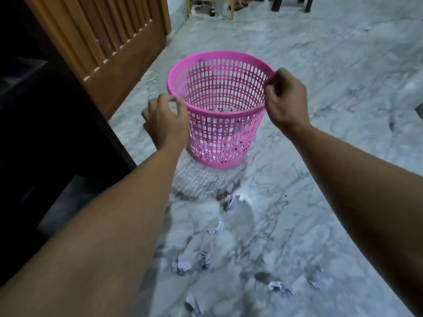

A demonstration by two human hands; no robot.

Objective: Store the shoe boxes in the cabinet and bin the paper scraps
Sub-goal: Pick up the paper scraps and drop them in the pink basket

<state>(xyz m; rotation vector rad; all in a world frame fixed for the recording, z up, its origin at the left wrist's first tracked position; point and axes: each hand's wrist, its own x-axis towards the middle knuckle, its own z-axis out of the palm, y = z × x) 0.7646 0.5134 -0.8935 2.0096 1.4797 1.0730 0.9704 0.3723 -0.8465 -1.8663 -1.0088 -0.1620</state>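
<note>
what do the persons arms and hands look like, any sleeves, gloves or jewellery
Both forearms are bare right up to the bottom edge of the picture, with no sleeve in view. The left hand and right hand wear no gloves. No watch, bracelet or ring shows on the wrists and fingers visible here, though the picture is slightly blurred.

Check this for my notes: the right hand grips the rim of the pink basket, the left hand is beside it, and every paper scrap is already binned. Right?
Not quite. The head view shows crumpled paper scraps lying on the marble floor in front of the pink basket, with only some inside it. The rest stands: the right hand grips the rim, and the left hand is beside the basket.
</note>
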